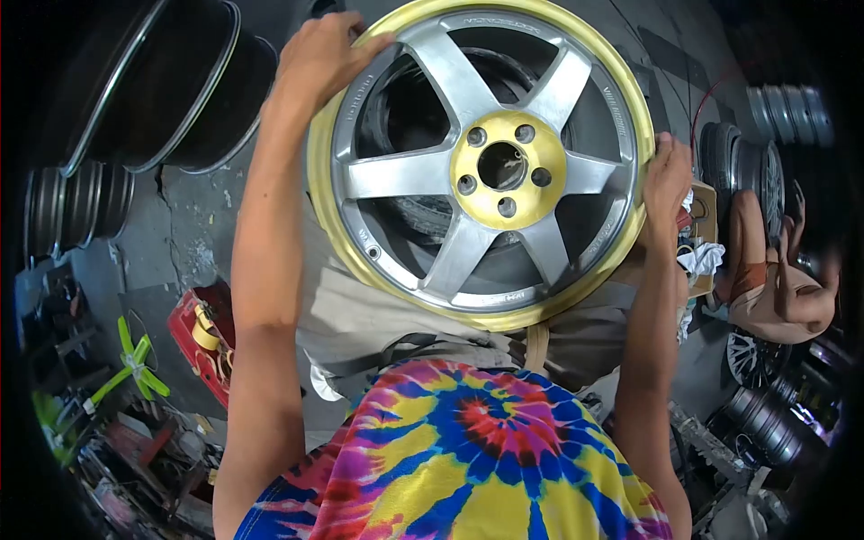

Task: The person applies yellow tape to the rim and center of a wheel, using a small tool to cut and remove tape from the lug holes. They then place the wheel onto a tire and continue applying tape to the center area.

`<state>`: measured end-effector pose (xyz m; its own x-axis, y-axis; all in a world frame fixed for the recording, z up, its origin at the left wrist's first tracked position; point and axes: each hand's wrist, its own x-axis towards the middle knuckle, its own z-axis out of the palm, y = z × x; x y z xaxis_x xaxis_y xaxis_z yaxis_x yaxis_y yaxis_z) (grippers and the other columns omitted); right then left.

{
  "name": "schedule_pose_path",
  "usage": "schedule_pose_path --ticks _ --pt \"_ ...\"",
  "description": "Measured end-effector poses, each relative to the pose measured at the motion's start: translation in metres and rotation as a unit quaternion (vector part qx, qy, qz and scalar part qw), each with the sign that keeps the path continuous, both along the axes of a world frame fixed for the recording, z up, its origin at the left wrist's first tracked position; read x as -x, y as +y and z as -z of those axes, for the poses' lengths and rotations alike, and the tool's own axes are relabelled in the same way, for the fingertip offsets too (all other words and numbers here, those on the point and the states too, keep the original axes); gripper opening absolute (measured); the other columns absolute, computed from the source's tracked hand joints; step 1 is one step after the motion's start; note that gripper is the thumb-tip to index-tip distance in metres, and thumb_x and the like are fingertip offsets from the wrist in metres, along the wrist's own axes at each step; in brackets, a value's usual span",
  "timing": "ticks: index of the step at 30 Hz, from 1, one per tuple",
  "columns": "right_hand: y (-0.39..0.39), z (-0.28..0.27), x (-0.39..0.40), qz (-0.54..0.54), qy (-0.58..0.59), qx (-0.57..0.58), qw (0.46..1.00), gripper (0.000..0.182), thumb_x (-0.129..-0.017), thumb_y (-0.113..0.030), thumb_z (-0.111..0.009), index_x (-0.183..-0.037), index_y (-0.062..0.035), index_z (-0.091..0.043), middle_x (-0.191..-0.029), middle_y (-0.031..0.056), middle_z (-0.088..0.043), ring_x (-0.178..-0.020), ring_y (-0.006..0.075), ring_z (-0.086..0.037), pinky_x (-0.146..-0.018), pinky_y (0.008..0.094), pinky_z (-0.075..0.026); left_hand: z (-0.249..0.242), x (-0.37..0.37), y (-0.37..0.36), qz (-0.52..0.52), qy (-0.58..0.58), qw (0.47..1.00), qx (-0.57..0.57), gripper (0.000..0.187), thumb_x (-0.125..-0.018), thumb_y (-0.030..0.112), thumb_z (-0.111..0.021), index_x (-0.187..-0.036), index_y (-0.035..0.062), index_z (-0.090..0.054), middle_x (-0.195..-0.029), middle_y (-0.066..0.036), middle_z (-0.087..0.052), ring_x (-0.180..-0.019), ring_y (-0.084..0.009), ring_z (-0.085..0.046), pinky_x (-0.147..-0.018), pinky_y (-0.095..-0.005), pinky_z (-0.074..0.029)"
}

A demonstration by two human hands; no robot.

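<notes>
A silver alloy wheel rim [562,180] with a yellow outer lip and a yellow hub face fills the upper middle of the head view. Its face is turned up toward me, over my lap. At the upper left edge, my left hand [331,52] is wrapped round the yellow lip, thumb on the face side. My right hand [668,175] grips the opposite edge, its fingers curled at the lip and partly hidden. Through the gaps between the spokes shows a dark tyre [423,216] lying below.
Several stacked rims [193,85] stand at the upper left. A red toolbox [202,337] with a yellow tape roll sits left of my legs, near a green fan [135,364]. At right are a cardboard box [704,216], another person [778,288] seated by a wheel, and more rims [765,427].
</notes>
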<state>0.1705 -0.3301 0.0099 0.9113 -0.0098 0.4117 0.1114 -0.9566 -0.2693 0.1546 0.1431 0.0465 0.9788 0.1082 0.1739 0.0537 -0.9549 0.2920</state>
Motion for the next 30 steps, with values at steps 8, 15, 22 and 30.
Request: schedule_pose_path --ticks 8,15,22,30 --pt "0.089 -0.01 0.101 -0.067 0.203 -0.14 0.967 0.034 -0.113 -0.027 -0.042 -0.133 -0.0023 -0.053 -0.085 0.0244 -0.068 -0.074 0.0402 -0.067 -0.071 0.0484 -0.05 0.017 -0.01 0.001 0.047 -0.053 0.996 0.061 0.067 -0.093 0.063 -0.068 -0.119 0.0022 -0.076 -0.089 -0.022 -0.076 -0.081 -0.0358 -0.076 -0.083 -0.0444 -0.059" --pt "0.145 -0.002 0.167 -0.122 0.268 -0.27 0.917 0.022 -0.104 -0.009 -0.054 -0.124 -0.0021 -0.05 -0.092 0.0252 -0.065 -0.08 0.0421 -0.068 -0.072 0.0492 -0.051 0.012 -0.012 0.003 0.048 -0.004 0.997 0.055 0.069 -0.091 0.064 -0.071 -0.12 0.0011 -0.077 -0.085 -0.022 -0.076 -0.074 -0.0297 -0.076 -0.079 -0.0414 -0.06" --pt "0.161 0.005 0.165 -0.121 0.188 -0.228 0.948 0.018 -0.096 -0.004 -0.064 -0.114 -0.0015 -0.067 -0.109 0.0206 -0.059 -0.086 0.0362 -0.068 -0.073 0.0439 -0.055 0.025 -0.015 0.011 0.052 -0.025 0.996 0.066 0.072 -0.09 0.063 -0.073 -0.122 -0.0013 -0.076 -0.09 -0.022 -0.077 -0.077 -0.0305 -0.077 -0.081 -0.0426 -0.061" --pt "0.161 0.01 0.149 -0.108 0.145 -0.227 0.957 0.017 -0.091 -0.005 -0.073 -0.108 -0.0035 -0.073 -0.089 0.0142 -0.063 -0.077 0.0329 -0.068 -0.068 0.0426 -0.053 0.026 -0.014 0.014 0.076 -0.043 0.993 0.075 0.073 -0.09 0.063 -0.073 -0.123 -0.002 -0.075 -0.089 -0.022 -0.077 -0.072 -0.0304 -0.076 -0.076 -0.0404 -0.061"
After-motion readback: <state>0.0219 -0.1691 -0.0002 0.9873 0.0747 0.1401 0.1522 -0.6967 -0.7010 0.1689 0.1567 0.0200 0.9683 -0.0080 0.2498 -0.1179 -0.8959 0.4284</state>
